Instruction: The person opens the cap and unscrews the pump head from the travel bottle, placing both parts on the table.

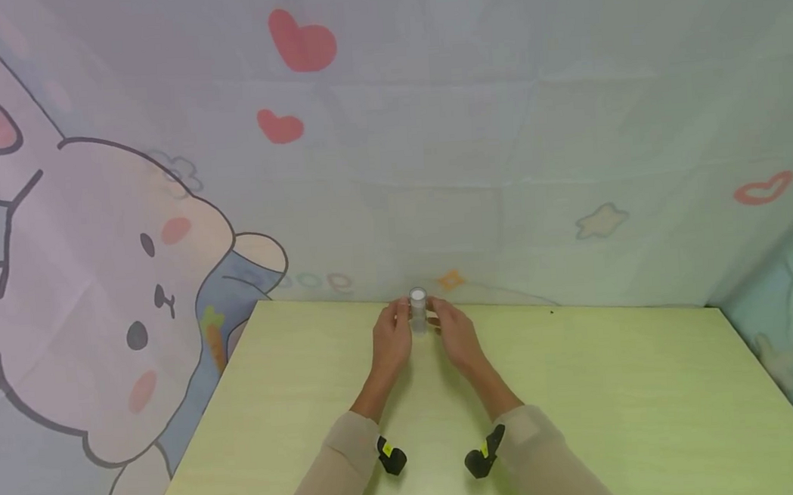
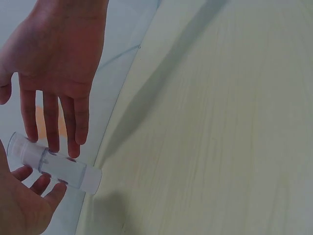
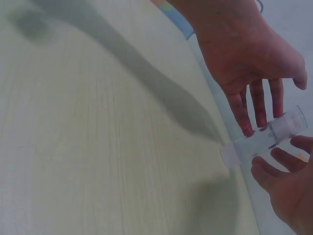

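A small clear cylindrical bottle (image 1: 419, 314) with a white upper part under a clear cap stands upright between both hands, close to the table's back edge. Whether its base touches the tabletop I cannot tell. From the left, my left hand (image 1: 393, 340) reaches it with long, nearly straight fingers. On the other side, my right hand (image 1: 458, 334) faces it the same way. In the left wrist view, fingertips of both hands meet the sides of the bottle (image 2: 63, 169). The thumbs stay off it. The right wrist view shows the same bottle (image 3: 259, 142), white at its base.
The pale yellow-green table (image 1: 617, 400) stretches out to both sides. Behind it hangs a cloth backdrop (image 1: 430, 124) with hearts, a star and a large rabbit. Black wrist cameras (image 1: 392, 457) sit at both beige sleeves (image 1: 338, 463).
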Tool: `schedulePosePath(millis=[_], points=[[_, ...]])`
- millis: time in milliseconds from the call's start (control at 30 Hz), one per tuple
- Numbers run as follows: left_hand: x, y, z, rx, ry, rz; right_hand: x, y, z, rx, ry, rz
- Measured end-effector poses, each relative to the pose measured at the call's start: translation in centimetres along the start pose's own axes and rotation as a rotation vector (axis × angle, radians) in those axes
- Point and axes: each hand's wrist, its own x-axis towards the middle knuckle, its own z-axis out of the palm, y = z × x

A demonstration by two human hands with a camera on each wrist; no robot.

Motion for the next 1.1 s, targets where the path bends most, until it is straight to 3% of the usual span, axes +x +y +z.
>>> schedulePosePath(millis=[567,1100], points=[[0.0,-0.4,0.2,0.013,-0.001,-0.024,-0.3,0.3,0.6,0.048,0.022,-0.012],[-0.9,1.8,0.4,0.037,-0.061,-0.06,-1.5,-0.1,-0.9,0.017,0.044,-0.019]])
